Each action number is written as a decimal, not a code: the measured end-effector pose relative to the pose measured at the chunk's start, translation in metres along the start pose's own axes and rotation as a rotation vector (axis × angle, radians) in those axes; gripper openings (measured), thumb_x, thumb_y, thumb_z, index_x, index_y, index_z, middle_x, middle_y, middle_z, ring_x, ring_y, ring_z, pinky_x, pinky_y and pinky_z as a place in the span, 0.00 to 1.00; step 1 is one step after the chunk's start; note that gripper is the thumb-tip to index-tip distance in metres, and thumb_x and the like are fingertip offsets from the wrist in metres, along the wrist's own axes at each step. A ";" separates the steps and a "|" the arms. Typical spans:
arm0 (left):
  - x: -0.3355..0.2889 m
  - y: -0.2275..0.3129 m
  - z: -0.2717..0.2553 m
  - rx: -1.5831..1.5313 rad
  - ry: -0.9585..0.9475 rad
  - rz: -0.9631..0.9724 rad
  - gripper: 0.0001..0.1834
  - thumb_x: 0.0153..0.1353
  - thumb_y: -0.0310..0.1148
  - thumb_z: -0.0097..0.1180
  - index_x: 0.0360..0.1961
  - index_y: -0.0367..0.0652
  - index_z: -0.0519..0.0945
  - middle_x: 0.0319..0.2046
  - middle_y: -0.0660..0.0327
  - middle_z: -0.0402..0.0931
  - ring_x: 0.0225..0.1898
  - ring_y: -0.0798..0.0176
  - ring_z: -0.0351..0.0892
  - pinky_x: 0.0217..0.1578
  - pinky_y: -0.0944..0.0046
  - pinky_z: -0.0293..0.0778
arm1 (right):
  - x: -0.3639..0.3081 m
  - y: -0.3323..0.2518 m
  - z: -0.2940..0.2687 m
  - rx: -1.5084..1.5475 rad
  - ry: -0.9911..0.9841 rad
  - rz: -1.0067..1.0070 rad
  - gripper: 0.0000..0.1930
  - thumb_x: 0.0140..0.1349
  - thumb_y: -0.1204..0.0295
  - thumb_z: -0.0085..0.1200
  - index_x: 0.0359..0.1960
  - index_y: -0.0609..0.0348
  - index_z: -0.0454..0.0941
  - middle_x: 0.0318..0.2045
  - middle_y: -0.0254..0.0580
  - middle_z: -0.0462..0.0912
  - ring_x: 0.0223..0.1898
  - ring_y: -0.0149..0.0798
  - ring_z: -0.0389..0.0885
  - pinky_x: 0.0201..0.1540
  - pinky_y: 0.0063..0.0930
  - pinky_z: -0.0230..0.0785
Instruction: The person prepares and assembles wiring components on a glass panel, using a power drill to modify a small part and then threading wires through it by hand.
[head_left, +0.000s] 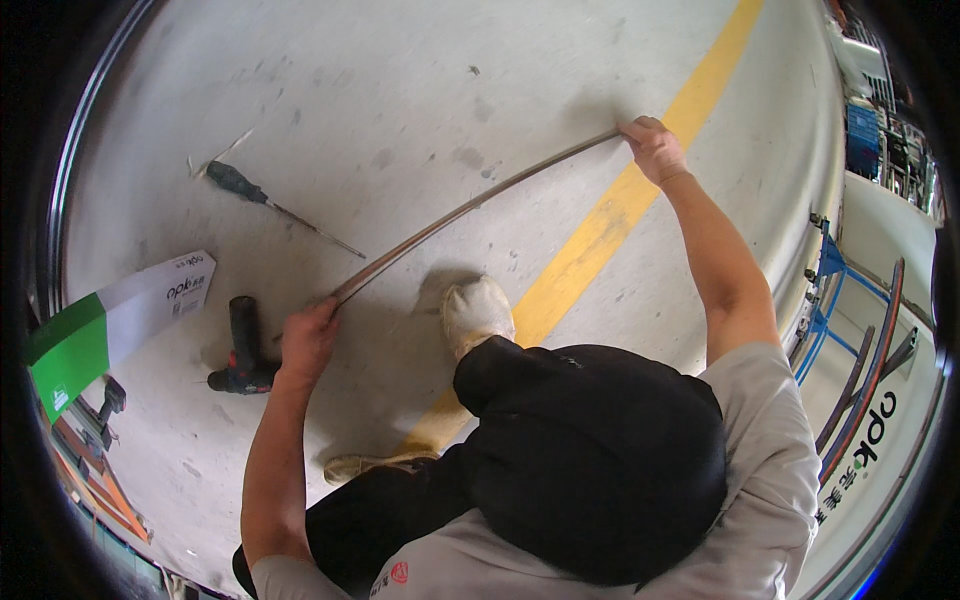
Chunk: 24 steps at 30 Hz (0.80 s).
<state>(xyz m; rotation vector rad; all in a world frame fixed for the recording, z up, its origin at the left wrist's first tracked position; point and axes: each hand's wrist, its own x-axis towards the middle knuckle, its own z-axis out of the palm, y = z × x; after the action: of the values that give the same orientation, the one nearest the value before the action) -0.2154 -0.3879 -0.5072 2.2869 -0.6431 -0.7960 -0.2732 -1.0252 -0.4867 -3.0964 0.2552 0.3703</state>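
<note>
A long, thin brownish-grey strip (476,203) stretches slantwise above the grey floor, slightly bowed. My left hand (308,343) is closed round its near left end. Farther off on the right, the other end is pinched in the fingers of my right hand (655,150). Close beside my left hand lies a dark cordless drill (243,350) with red details. A screwdriver (236,182) with a dark green handle rests on the floor beyond the strip, its shaft pointing toward it.
A green and white carton (130,315) stands at the left, near another dark tool (113,398). At the right are a blue metal frame (829,262) and several long curved strips (868,410). A yellow line (590,230) crosses the floor by my shoe (477,312).
</note>
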 end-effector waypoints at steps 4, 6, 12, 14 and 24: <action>-0.004 -0.014 0.013 0.070 0.078 0.028 0.13 0.58 0.29 0.59 0.45 0.43 0.81 0.35 0.48 0.79 0.36 0.40 0.79 0.34 0.49 0.74 | 0.000 -0.004 0.001 0.016 0.002 0.017 0.14 0.61 0.75 0.54 0.47 0.44 0.82 0.38 0.38 0.79 0.46 0.44 0.78 0.48 0.37 0.75; -0.005 -0.015 0.012 0.047 0.111 0.029 0.12 0.58 0.30 0.59 0.45 0.44 0.81 0.35 0.49 0.79 0.36 0.40 0.79 0.35 0.49 0.74 | 0.001 -0.003 0.002 0.004 -0.010 0.026 0.15 0.61 0.75 0.53 0.48 0.44 0.82 0.38 0.38 0.79 0.47 0.44 0.78 0.49 0.38 0.74; -0.004 0.006 0.002 0.006 0.134 -0.006 0.10 0.60 0.30 0.57 0.43 0.43 0.80 0.33 0.50 0.78 0.35 0.42 0.78 0.34 0.48 0.74 | 0.000 0.004 0.013 0.082 0.018 0.005 0.15 0.60 0.77 0.53 0.48 0.49 0.81 0.39 0.41 0.80 0.46 0.49 0.79 0.49 0.38 0.74; -0.003 0.007 0.002 0.070 0.121 -0.032 0.10 0.60 0.31 0.57 0.42 0.42 0.80 0.33 0.50 0.77 0.34 0.42 0.78 0.34 0.49 0.74 | -0.001 0.009 0.015 0.111 0.055 -0.024 0.15 0.59 0.78 0.53 0.47 0.50 0.81 0.39 0.42 0.81 0.45 0.50 0.79 0.48 0.39 0.74; 0.000 0.003 0.000 -0.080 0.199 -0.035 0.07 0.60 0.30 0.57 0.39 0.44 0.80 0.32 0.51 0.77 0.33 0.41 0.78 0.32 0.50 0.74 | 0.001 0.007 0.017 0.100 0.089 -0.045 0.12 0.62 0.77 0.54 0.47 0.54 0.80 0.37 0.43 0.80 0.41 0.51 0.79 0.44 0.39 0.73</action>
<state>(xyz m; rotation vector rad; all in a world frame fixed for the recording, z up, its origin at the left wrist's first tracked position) -0.2164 -0.3897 -0.5052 2.2733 -0.4739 -0.5894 -0.2770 -1.0316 -0.5032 -3.0177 0.1987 0.2127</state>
